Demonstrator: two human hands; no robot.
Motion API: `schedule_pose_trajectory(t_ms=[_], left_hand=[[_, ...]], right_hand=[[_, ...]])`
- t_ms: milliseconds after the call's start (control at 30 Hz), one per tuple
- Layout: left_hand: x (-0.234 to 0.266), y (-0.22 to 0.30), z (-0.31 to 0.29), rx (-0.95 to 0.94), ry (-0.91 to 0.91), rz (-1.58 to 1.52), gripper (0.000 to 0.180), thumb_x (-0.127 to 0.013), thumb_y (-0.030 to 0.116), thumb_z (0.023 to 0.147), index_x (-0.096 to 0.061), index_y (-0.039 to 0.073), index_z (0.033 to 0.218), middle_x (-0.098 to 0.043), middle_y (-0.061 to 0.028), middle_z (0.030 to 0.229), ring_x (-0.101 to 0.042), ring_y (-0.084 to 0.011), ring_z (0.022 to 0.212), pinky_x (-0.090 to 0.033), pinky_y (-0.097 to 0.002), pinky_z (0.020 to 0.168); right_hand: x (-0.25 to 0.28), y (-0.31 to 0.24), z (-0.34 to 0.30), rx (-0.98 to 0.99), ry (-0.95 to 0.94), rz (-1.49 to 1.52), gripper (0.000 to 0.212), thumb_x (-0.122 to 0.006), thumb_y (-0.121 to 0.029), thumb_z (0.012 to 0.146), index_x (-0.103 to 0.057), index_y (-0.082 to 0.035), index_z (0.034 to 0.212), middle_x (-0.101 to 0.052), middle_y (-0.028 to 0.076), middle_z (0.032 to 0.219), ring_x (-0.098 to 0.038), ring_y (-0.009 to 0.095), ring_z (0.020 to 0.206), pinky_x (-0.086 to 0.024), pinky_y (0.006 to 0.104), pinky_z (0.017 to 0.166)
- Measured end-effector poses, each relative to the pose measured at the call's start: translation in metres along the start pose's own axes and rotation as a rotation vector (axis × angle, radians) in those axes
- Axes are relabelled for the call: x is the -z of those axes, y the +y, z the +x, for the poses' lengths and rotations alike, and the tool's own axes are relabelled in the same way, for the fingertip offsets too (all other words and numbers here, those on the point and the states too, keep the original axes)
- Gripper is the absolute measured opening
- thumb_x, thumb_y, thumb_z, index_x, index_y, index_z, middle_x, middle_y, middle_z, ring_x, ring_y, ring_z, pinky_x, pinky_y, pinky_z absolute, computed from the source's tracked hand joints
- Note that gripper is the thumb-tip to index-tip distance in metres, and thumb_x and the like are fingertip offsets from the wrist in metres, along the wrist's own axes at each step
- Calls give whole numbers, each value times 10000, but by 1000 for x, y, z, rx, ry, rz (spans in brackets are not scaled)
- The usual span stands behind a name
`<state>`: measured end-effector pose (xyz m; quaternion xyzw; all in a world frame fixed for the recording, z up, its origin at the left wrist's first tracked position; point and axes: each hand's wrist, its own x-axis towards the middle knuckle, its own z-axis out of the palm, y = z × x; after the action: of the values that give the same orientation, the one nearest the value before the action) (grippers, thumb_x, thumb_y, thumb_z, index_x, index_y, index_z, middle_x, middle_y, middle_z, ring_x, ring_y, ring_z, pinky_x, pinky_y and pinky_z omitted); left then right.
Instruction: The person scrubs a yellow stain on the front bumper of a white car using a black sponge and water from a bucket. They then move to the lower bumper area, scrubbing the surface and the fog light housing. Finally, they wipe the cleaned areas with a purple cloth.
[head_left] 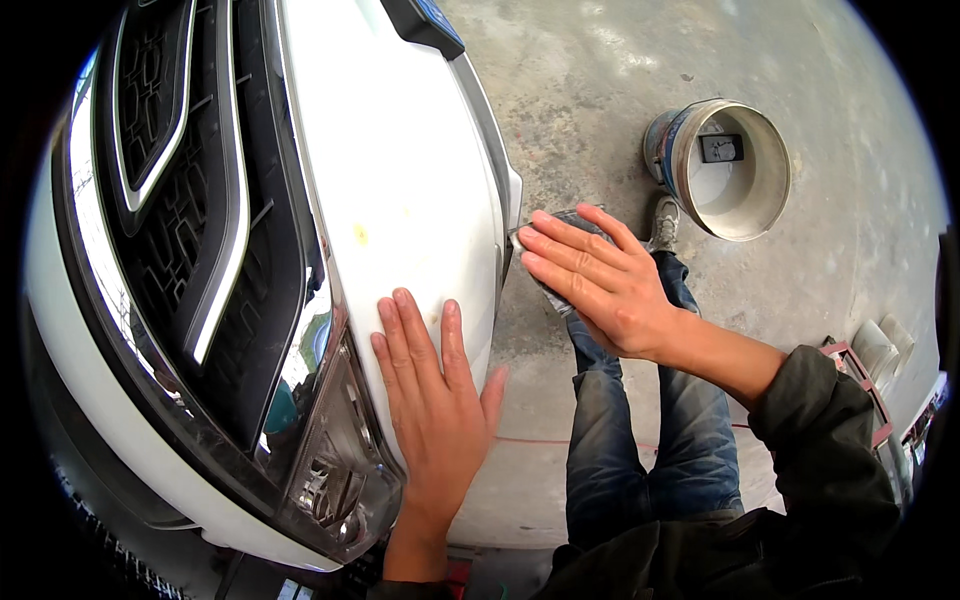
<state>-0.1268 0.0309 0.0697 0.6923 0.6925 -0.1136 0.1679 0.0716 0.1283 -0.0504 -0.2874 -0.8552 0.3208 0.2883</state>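
Note:
My left hand point(432, 410) lies flat on the white front bumper point(400, 130) of a car, fingers stretched out just above the headlight point(345, 485). A small yellowish spot point(361, 234) marks the paint ahead of its fingertips. To the right, beyond the bumper's edge, my right hand point(600, 280) is held out with its fingers straight and side by side, apart from the car. A dark grey piece point(550, 290) shows behind its fingers. Most of that piece is hidden, and I cannot make out what it is or whether the palm touches it.
Black grille bars with chrome trim point(235, 220) fill the left. On the concrete floor point(850, 190) stands an open bucket point(765, 195) with a dark rectangular object point(722, 148) inside. My legs in jeans point(610, 430) are below, beside a thin red line on the floor. A reddish frame point(872, 400) stands at right.

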Motion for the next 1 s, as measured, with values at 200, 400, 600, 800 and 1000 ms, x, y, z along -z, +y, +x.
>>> schedule_pose_trajectory(t_ms=[200,400,600,800,1000], left_hand=[[3,-10,70,-20,91,228,932,-798,334,871,-317,-47,1572,-163,-344,1666,-136,-491,1568,-207,-600,1252],[5,-8,48,-60,-55,242,994,-863,325,788,-357,-89,1536,-201,-339,1660,-154,-465,1573,-210,-576,1262],[6,-3,76,-71,-40,277,958,-819,351,845,-347,-117,1536,-230,-328,1655,-168,-439,1577,-185,-539,1278],[5,1,76,-36,-42,291,953,-803,340,864,-321,-128,1541,-244,-317,1654,-185,-433,1573,-190,-534,1279],[13,6,61,-41,-56,245,918,-805,300,857,-341,-126,1525,-273,-299,1650,-218,-424,1567,-214,-537,1272]], right_hand=[[9,7,-28,-168,-58,137,528,-628,7,857,-611,-31,1383,-610,140,1460,-564,308,1378,-446,503,1113],[16,12,-39,-229,-23,213,538,-633,34,835,-608,-15,1369,-610,154,1447,-584,331,1342,-466,505,1081],[19,22,-47,-264,-34,273,627,-559,104,799,-592,-22,1412,-600,176,1463,-572,354,1362,-457,500,1097],[25,30,-52,-297,26,270,628,-557,111,785,-599,-12,1400,-612,169,1448,-585,348,1343,-466,488,1087],[8,16,-3,-176,103,198,528,-634,28,832,-624,-20,1357,-625,128,1436,-602,306,1321,-485,480,1067]])
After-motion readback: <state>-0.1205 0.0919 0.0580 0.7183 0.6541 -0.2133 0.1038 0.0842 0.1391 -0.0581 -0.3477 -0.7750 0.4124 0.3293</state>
